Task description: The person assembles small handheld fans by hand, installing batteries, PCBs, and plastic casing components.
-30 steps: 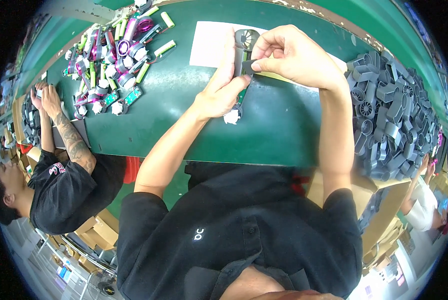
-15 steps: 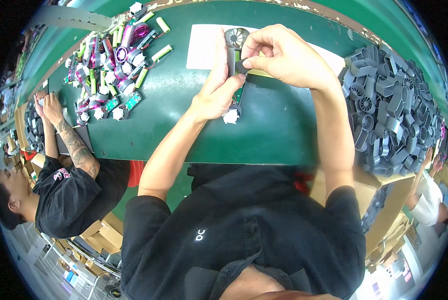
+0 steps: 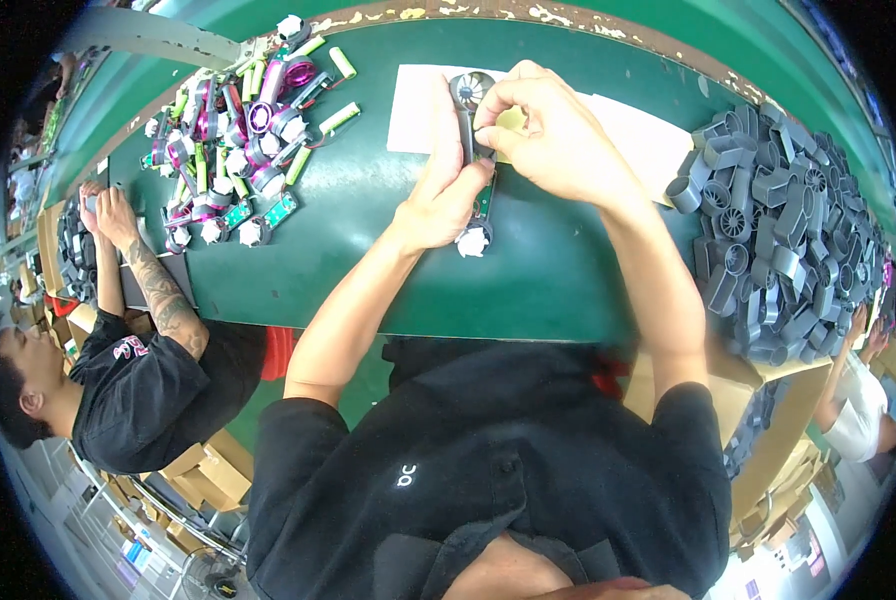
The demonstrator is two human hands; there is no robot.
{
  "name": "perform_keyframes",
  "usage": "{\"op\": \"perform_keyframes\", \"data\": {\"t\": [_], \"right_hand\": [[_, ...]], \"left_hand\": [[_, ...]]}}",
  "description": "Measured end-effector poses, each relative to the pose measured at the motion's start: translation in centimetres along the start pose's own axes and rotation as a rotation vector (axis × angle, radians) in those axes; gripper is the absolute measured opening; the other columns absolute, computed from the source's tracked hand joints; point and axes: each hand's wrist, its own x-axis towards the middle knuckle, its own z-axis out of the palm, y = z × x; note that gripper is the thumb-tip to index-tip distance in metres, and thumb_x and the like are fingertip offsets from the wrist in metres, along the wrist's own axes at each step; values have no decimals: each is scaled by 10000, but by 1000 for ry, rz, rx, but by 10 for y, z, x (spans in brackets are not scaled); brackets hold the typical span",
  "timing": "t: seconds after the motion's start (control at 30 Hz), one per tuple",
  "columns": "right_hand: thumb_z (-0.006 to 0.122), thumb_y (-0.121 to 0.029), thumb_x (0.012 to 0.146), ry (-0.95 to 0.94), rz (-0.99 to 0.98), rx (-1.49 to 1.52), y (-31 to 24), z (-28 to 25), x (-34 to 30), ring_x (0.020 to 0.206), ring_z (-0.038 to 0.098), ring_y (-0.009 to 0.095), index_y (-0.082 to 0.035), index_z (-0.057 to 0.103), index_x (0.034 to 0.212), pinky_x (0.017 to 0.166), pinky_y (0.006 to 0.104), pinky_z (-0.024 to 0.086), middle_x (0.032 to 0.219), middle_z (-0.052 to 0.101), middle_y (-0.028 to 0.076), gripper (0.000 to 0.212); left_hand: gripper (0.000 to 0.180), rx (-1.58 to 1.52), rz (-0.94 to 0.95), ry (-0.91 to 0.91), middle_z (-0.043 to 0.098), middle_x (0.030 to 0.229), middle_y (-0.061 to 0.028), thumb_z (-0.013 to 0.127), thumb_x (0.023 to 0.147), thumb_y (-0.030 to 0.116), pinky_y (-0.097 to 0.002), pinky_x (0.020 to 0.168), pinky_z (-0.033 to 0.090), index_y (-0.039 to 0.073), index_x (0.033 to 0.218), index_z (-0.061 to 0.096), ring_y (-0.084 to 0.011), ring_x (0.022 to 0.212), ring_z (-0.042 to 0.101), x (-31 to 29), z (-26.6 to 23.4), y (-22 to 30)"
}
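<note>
My left hand (image 3: 440, 200) is closed around a dark grey plastic housing (image 3: 468, 125), holding it upright over the table. The housing has a round finned vent (image 3: 473, 88) at its far end. From its near end sticks out a green circuit board (image 3: 484, 200) with a white-topped round part (image 3: 474, 240). My right hand (image 3: 553, 135) bends over from the right, its thumb and fingertips pinched against the housing's right side. What sits between those fingertips is hidden.
White paper sheets (image 3: 413, 110) lie behind my hands. A pile of green batteries, boards and purple-ringed motor parts (image 3: 233, 140) is on the left. Many grey housings (image 3: 768, 220) heap up at the right, above a cardboard box (image 3: 778, 440). Another person (image 3: 148, 390) works at the left.
My right fingertips have closed in on the housing, and the small dark piece they held is now out of sight. The whole view has shifted slightly.
</note>
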Motion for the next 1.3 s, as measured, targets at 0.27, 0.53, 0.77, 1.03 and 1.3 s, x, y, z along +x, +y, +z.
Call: {"op": "perform_keyframes", "data": {"t": [0.27,0.53,0.77,1.03,1.3], "right_hand": [[721,-118,780,-151,36,45,-10,-33,0,674,662,190,-30,708,867,624,378,532,762,679,106,125],[685,-74,681,-44,-56,-111,-16,-12,-6,801,701,370,-62,719,742,712,510,529,774,706,178,70],[666,-56,712,-4,-71,-10,-15,4,2,767,708,365,-69,770,829,730,458,558,796,728,162,157],[668,-61,775,-29,-10,-127,-35,-18,-1,815,703,376,-15,710,864,762,465,543,823,726,166,108],[672,-32,790,41,-87,-199,-24,-2,-5,794,710,373,-18,674,951,718,443,545,818,719,159,161]], "left_hand": [[891,324,-35,25,-31,1700,-253,523,955,131,-412,1269,86,-52,1610,-52,-327,1581,2,1,7,-3],[946,109,8,131,67,1694,-209,475,872,35,-383,1258,61,3,1627,-94,-286,1569,81,-6,13,9],[864,44,-80,74,278,1614,-226,426,976,73,-371,1242,192,-5,1607,-158,-281,1488,311,-7,0,-19],[903,-35,31,47,-2,1706,-212,457,928,-5,-341,1253,110,-20,1607,-138,-251,1574,67,4,6,4],[867,112,103,49,147,1672,-246,434,965,-10,-362,1238,176,-15,1604,-152,-309,1552,173,-1,5,-7]]}}
